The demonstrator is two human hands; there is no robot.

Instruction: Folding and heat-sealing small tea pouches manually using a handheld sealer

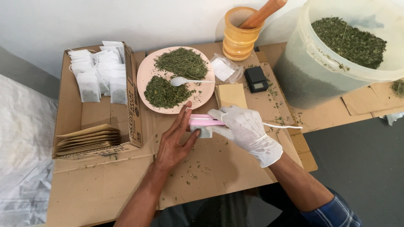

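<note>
The bare left hand [173,143] lies palm-in on the flattened cardboard [210,168], its fingers [184,115] stretched nearly straight and close together against the left end of a small pink sealer [205,121], while the thumb presses a little white tea bag [203,132] from below. The gloved right hand [246,130] is clamped over the sealer's right half, fingers curled down on it. The sealer lies flat, its long axis running left to right, and a white cord [282,125] trails from it to the right. The tea bag hangs just under the sealer's near edge.

Just behind the hands sits a pink plate [145,77] with two heaps of dried green herb and a white spoon [185,80]. To the left, an open brown box [71,113] holds rows of white bags at the back and a stack of tan envelopes at the front. A wooden mortar [237,40], a clear plastic pouch [225,69], a small black scale [256,79] and a large pale bucket [311,71] of herb stand further back.
</note>
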